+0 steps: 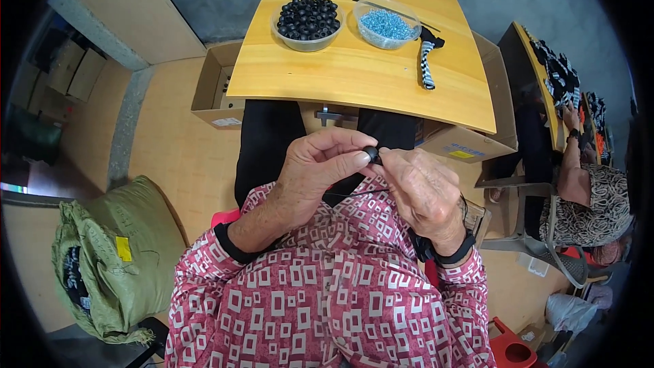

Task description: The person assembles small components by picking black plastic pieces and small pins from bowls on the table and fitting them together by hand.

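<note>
In front of my chest, my left hand (320, 163) pinches a round black bead (371, 152) between thumb and forefinger. The fingertips of my right hand (426, 187) meet the bead from the other side, pressed together; whatever else they hold is hidden. A thin dark cord (354, 195) runs between my hands below the bead. On the yellow table ahead, a clear round tub (308, 45) is heaped with black beads (310, 17). To its right, another clear tub (390, 41) holds small light-blue beads (386, 24).
A black-and-white striped strip (426, 65) lies on the table (347, 78), near a thin dark rod (429, 26). Cardboard boxes (216, 88) stand under it. A green sack (129, 252) is at left. At right, another person (589, 197) sits at a second table.
</note>
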Demonstrator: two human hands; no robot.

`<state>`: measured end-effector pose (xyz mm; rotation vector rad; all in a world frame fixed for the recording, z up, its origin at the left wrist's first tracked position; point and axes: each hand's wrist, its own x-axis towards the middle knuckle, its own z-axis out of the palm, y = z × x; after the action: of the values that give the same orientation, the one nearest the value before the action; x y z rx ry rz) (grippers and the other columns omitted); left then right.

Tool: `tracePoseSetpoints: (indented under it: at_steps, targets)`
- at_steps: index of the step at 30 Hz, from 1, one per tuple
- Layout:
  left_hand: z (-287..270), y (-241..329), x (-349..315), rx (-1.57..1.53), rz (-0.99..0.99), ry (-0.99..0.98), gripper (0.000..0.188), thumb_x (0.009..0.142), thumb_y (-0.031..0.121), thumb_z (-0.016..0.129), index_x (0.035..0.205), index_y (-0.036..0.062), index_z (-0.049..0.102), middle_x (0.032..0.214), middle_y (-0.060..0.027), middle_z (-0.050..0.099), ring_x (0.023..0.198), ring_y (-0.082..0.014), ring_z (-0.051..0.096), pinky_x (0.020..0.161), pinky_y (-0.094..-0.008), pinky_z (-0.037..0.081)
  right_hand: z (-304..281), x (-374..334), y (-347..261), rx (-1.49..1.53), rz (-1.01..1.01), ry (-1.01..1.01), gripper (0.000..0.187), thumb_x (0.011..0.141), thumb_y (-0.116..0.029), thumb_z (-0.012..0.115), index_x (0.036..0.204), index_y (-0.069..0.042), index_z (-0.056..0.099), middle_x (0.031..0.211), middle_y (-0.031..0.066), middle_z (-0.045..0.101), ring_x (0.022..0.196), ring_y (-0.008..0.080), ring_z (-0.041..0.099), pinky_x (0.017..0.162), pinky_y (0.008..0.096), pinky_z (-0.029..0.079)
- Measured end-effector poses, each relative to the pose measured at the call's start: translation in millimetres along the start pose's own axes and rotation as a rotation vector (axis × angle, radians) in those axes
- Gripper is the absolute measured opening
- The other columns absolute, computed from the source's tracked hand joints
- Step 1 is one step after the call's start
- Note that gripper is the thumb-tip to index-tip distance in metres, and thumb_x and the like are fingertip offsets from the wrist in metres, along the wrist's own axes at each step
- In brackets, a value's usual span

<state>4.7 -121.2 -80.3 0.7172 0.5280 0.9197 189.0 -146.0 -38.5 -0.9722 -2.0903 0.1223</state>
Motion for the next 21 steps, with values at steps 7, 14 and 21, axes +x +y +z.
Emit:
tracePoseSetpoints:
  at_steps: [7, 14, 21]
  targets:
    - [-4, 7, -6, 0.301, 0.092, -0.007, 0.028, 0.085, 0.0, 0.068, 0.113, 0.0013, 0.065, 0.096, -0.0037, 0.068, 0.088, -0.0054, 0.061, 0.079, -0.0195, 0.051, 4, 0, -6, 0.086, 0.124, -0.033, 0.019, 0.075, 0.003, 0.071, 0.092, 0.005, 0.062, 0.081, 0.0143, 0.066, 0.069, 0.0256, 0.066, 0.059, 0.0312, 0.053]
    - [-10, 3, -13, 0.46, 0.13, 0.029, 0.028, 0.084, 0.002, 0.07, 0.112, 0.0031, 0.067, 0.092, -0.0009, 0.067, 0.083, -0.0035, 0.058, 0.075, -0.0171, 0.049, 13, -3, -6, 0.045, 0.062, -0.019, 0.016, 0.074, 0.003, 0.073, 0.087, 0.002, 0.064, 0.073, 0.0133, 0.064, 0.061, 0.0227, 0.064, 0.054, 0.0278, 0.049]
    - [-28, 16, -31, 0.692, 0.27, -0.004, 0.03, 0.084, -0.001, 0.068, 0.114, 0.0018, 0.066, 0.095, -0.0043, 0.067, 0.079, -0.0047, 0.058, 0.075, -0.0176, 0.048, 45, -10, -19, 0.098, 0.124, 0.042, 0.014, 0.076, 0.001, 0.073, 0.085, 0.001, 0.063, 0.072, 0.0117, 0.065, 0.059, 0.0205, 0.063, 0.053, 0.0283, 0.048]
